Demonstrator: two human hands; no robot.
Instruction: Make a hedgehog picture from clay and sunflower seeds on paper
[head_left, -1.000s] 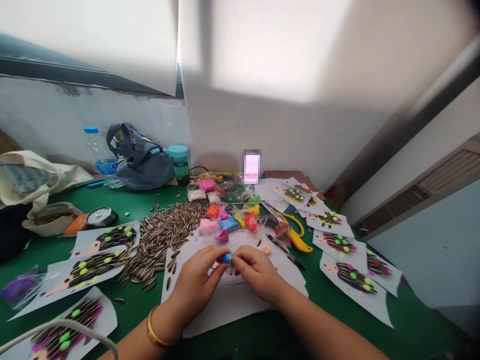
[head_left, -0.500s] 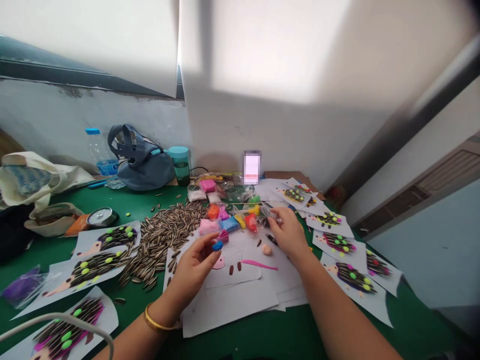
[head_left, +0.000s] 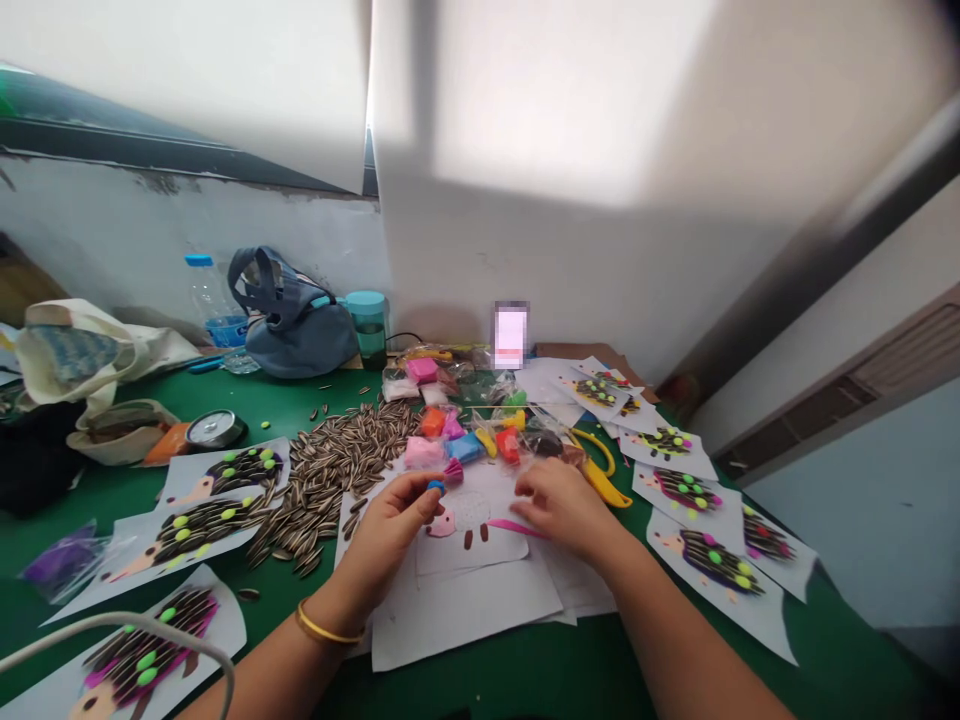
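My left hand (head_left: 395,510) pinches a small blue lump of modelling clay (head_left: 436,486) between thumb and fingertips. It hovers at the left edge of a white paper with a drawing (head_left: 469,560). On that paper are a pink clay face (head_left: 444,524), two brown clay pieces (head_left: 469,540) and a dotted oval. My right hand (head_left: 559,508) is above the paper's right side, fingers bent and thumb apart, with nothing visible in them. A pink clay strip (head_left: 514,526) runs partly under it. A ribbed magenta clay piece (head_left: 453,471) is just beyond my left fingertips.
A pile of sunflower seeds (head_left: 337,470) spreads to the left. Bagged coloured clay (head_left: 465,447) and yellow-handled scissors (head_left: 606,485) lie beyond my hands. Finished hedgehog pictures (head_left: 701,560) line both sides. A phone-like screen (head_left: 511,335), teal cup (head_left: 367,330) and blue bag (head_left: 300,335) stand behind.
My right hand has come back from the clay bags toward the paper, uncovering the scissors and covering the pale clay ball. My left hand still holds the blue clay. The view has shifted slightly.
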